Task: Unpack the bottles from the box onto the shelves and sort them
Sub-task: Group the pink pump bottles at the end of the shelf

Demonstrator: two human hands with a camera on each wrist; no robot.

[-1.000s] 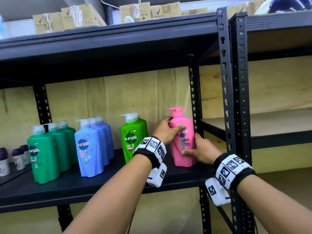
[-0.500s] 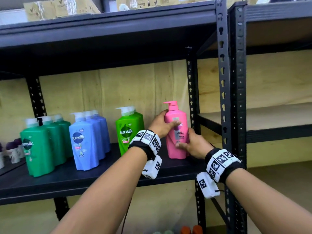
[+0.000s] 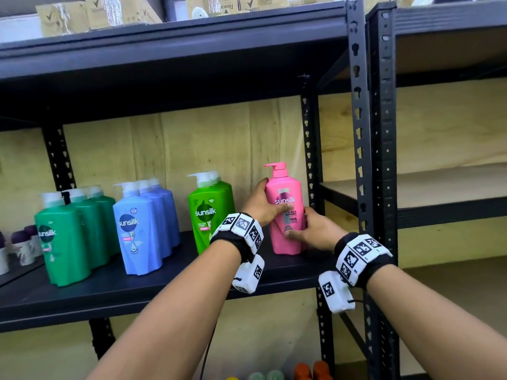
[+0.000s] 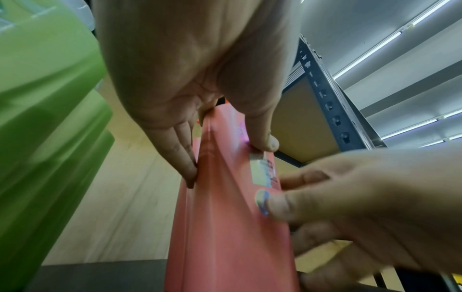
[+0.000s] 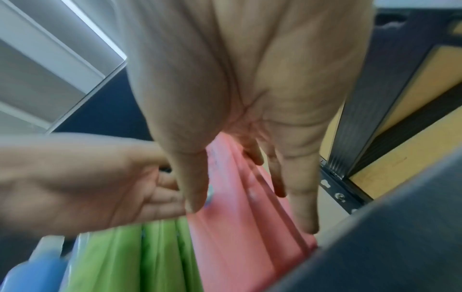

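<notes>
A pink Sunsilk pump bottle (image 3: 288, 193) stands upright on the black shelf (image 3: 137, 292), near the right rear post. My left hand (image 3: 264, 205) wraps its left side, thumb across the label. My right hand (image 3: 311, 231) grips its lower right side, thumb on the front. In the left wrist view the pink bottle (image 4: 225, 227) sits between the left hand (image 4: 200, 118) and the right hand (image 4: 350, 207). The right wrist view shows the right hand (image 5: 250, 148) on the pink bottle (image 5: 237, 237), with the left hand (image 5: 87, 187) beside it.
Left of the pink bottle stand light green bottles (image 3: 210, 212), blue bottles (image 3: 140, 229) and dark green bottles (image 3: 64, 239) in rows. Small purple-capped bottles (image 3: 22, 242) sit far left. Cardboard boxes (image 3: 90, 15) lie on the top shelf. A neighbouring rack (image 3: 439, 185) on the right has bare wooden shelves.
Both hands have stayed on the pink bottle, which now faces front with its label showing. The head view has tilted slightly, revealing bottle caps at the bottom.
</notes>
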